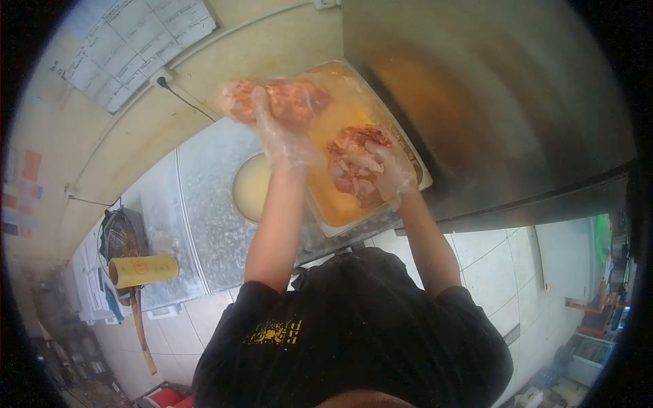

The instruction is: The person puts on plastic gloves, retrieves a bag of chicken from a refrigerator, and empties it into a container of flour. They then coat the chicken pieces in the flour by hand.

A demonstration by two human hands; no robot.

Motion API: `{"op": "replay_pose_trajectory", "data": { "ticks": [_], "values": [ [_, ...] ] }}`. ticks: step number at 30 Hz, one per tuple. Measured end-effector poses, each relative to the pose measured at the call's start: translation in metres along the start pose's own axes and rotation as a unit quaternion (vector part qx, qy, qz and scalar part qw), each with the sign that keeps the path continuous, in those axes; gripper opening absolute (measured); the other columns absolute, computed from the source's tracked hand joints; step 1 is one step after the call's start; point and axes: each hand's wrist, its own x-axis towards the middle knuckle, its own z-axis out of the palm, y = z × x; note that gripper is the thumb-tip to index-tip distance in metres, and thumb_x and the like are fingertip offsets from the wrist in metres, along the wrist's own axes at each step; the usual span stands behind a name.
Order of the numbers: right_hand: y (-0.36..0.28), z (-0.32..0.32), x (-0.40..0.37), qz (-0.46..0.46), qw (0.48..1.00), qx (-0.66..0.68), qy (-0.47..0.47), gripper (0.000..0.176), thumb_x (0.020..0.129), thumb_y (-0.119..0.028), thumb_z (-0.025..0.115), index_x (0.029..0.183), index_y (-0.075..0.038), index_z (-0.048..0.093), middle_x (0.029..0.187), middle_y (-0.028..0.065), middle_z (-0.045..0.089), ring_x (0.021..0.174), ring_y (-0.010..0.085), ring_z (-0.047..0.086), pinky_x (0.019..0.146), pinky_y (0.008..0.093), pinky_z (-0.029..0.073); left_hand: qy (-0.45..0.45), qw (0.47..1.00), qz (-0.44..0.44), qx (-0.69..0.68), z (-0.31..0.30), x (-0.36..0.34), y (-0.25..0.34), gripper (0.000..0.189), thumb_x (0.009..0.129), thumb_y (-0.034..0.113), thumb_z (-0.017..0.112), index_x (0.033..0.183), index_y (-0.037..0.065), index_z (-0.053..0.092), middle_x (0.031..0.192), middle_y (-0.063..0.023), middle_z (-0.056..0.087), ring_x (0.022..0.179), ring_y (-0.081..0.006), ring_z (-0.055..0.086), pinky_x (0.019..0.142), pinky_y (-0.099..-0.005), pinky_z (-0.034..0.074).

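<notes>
My left hand (269,124), in a thin clear plastic glove, grips a long pink slab of raw meat (299,97), its thumb across the top. This slab hangs over the far left edge of a large rectangular metal tray (332,234) holding orange-brown stuff, and is somewhat blurred. Over the right part of the same tray, my gloved right hand (394,173) has its fingers wrapped around a second, redder clump of raw meat (355,160). The palm side of that hand is hidden.
A round metal bowl (236,197) with pale liquid stands left of the tray on the metal counter (211,173). A tall metal panel (490,102) closes off the right side. Further left are a yellow cylinder (144,270) and a wooden handle (141,333).
</notes>
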Motion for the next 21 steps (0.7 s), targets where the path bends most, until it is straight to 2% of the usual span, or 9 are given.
{"op": "replay_pose_trajectory", "data": {
  "ticks": [2,3,5,8,11,14,16,18,21],
  "values": [
    [0.018,-0.034,0.016,-0.037,0.996,-0.078,-0.032,0.047,0.089,-0.006,0.068,0.135,-0.005,0.056,0.106,0.0096,0.066,0.083,0.0186,0.065,0.070,0.0293,0.057,-0.022,0.999,0.036,-0.003,-0.016,0.027,-0.003,0.040,0.099,0.040,0.062,0.127,0.017,0.047,0.114,-0.0036,0.056,0.105,-0.0202,0.058,0.091,-0.0385,0.051],
    [0.005,-0.024,0.009,-0.041,0.967,-0.252,-0.015,0.048,0.089,-0.009,0.069,0.135,-0.005,0.057,0.106,0.0096,0.066,0.084,0.0186,0.065,0.072,0.0297,0.057,-0.042,0.998,0.038,-0.004,-0.027,0.041,-0.002,0.044,0.099,0.037,0.063,0.133,0.019,0.041,0.119,-0.0041,0.053,0.108,-0.0207,0.057,0.092,-0.0398,0.051],
    [-0.031,0.007,-0.008,-0.042,0.822,-0.568,0.017,0.049,0.089,-0.015,0.072,0.135,-0.004,0.058,0.106,0.0095,0.067,0.086,0.0187,0.065,0.075,0.0305,0.055,-0.041,0.998,0.037,-0.008,-0.032,0.044,0.000,0.042,0.099,0.037,0.062,0.132,0.020,0.042,0.117,-0.0042,0.053,0.105,-0.0206,0.057,0.089,-0.0392,0.052],
    [-0.013,-0.020,0.008,-0.035,0.914,-0.401,0.053,0.047,0.092,-0.018,0.067,0.137,-0.006,0.059,0.096,0.0039,0.063,0.079,0.0121,0.061,0.066,0.0233,0.051,0.013,0.999,0.033,-0.022,-0.019,0.027,0.009,0.032,0.100,0.042,0.059,0.116,0.015,0.054,0.102,-0.0031,0.059,0.093,-0.0195,0.060,0.082,-0.0349,0.052],
    [-0.009,-0.031,0.025,0.018,0.947,-0.305,0.103,0.047,0.092,-0.018,0.067,0.137,-0.005,0.058,0.103,0.0081,0.065,0.088,0.0137,0.064,0.073,0.0255,0.053,0.026,0.999,0.024,-0.036,-0.019,0.020,0.014,0.031,0.100,0.043,0.059,0.113,0.016,0.055,0.101,-0.0025,0.059,0.092,-0.0190,0.060,0.081,-0.0336,0.052],
    [-0.031,0.003,0.014,0.086,0.846,-0.518,0.091,0.044,0.094,-0.021,0.067,0.134,-0.003,0.058,0.110,0.0108,0.066,0.097,0.0160,0.066,0.081,0.0293,0.055,-0.003,0.998,-0.002,-0.065,-0.030,0.025,0.013,0.032,0.099,0.045,0.059,0.112,0.017,0.055,0.102,-0.0023,0.059,0.093,-0.0191,0.060,0.081,-0.0335,0.052],
    [-0.017,-0.006,0.019,-0.045,0.818,-0.567,0.083,0.040,0.094,-0.020,0.067,0.129,-0.001,0.061,0.112,0.0110,0.066,0.097,0.0170,0.066,0.080,0.0303,0.055,-0.014,0.996,-0.009,-0.091,-0.026,0.025,0.010,0.033,0.099,0.046,0.060,0.113,0.017,0.056,0.103,-0.0025,0.060,0.093,-0.0198,0.061,0.082,-0.0341,0.052],
    [-0.008,-0.009,0.022,-0.097,0.827,-0.547,0.084,0.038,0.093,-0.023,0.068,0.124,0.000,0.064,0.112,0.0123,0.068,0.097,0.0201,0.066,0.082,0.0320,0.054,-0.009,0.995,-0.031,-0.091,-0.022,0.024,0.004,0.033,0.099,0.046,0.060,0.114,0.017,0.056,0.103,-0.0026,0.061,0.093,-0.0205,0.061,0.082,-0.0348,0.053],
    [-0.006,0.000,0.024,-0.053,0.897,-0.425,0.111,0.036,0.092,-0.026,0.071,0.117,0.000,0.070,0.112,0.0127,0.070,0.098,0.0218,0.067,0.085,0.0319,0.052,-0.026,0.994,-0.078,-0.077,-0.024,0.023,-0.004,0.033,0.099,0.047,0.060,0.114,0.017,0.057,0.102,-0.0026,0.063,0.093,-0.0212,0.062,0.082,-0.0349,0.054]
  ]
}}
